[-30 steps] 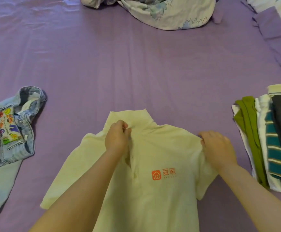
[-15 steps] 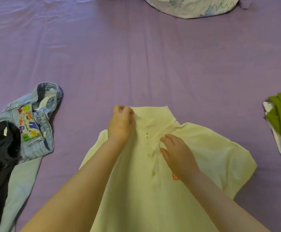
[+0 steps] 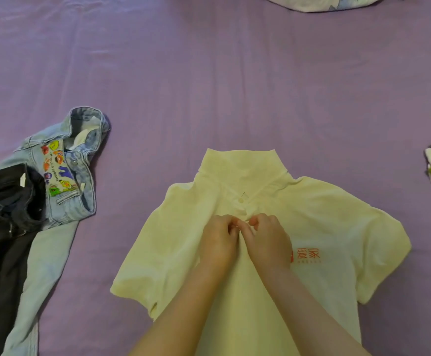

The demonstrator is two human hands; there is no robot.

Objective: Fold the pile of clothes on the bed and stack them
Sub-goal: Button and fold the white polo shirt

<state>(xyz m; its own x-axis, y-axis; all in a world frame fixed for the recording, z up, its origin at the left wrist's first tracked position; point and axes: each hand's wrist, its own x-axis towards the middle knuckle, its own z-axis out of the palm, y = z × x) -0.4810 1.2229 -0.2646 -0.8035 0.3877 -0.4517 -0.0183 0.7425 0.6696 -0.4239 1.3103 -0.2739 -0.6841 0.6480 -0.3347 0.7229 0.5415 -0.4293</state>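
Both hands, left hand (image 3: 218,240) and right hand (image 3: 268,240), pinch the yellow polo shirt (image 3: 324,222) placket just below its collar button (image 3: 240,200); best to keep the placket flat and aligned while fastening.

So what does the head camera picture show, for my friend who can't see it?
Two bare hands, left hand and right hand, pinch the button placket of a pale yellow polo shirt lying face up on a purple bedsheet. Light blue jeans and dark jeans lie at the left.
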